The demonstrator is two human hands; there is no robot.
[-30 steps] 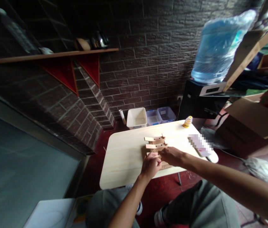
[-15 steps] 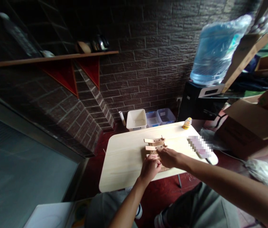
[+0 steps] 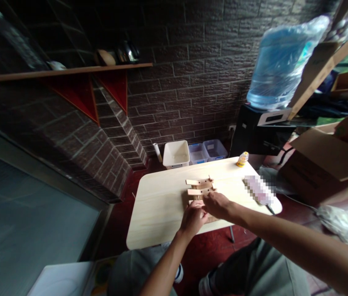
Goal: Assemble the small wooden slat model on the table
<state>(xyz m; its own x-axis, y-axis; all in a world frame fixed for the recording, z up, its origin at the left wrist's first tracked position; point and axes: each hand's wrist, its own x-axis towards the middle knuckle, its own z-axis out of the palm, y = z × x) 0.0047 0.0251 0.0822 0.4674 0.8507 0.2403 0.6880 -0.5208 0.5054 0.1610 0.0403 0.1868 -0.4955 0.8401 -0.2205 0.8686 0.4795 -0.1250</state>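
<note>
While both forearms reach in over the near edge of the desk point(image 3: 158, 209), the two hands meet at the near part of a small wooden assembly point(image 3: 201, 186). This piece lies toward the middle of the desk's near-to-far span, and most of what can be seen of it extends beyond the grip, away from the person. Two pale wooden bars point(image 3: 201, 191) with dark holes run crosswise there, one behind the other, over darker wood, and a thin peg point(image 3: 209, 178) stands up at the right end of the far one. A little of the wood also shows on the near side, just below the right hand.

The left hand point(image 3: 193, 216) is at the left of the near part, its fingers bent inward toward the right one. The right hand point(image 3: 217, 204) comes across from the right, back upward and fingers curled down against the wood, close beside the left fingertips. The hands themselves hide the contact, so I cannot tell whether either grip is pinching a part or merely pressing on it.

Well apart, near the desk's far right corner, stands a clear and yellow bottle point(image 3: 242, 159); a blurred-out flat object point(image 3: 258, 189) lies nearer, beyond the right forearm.
</note>
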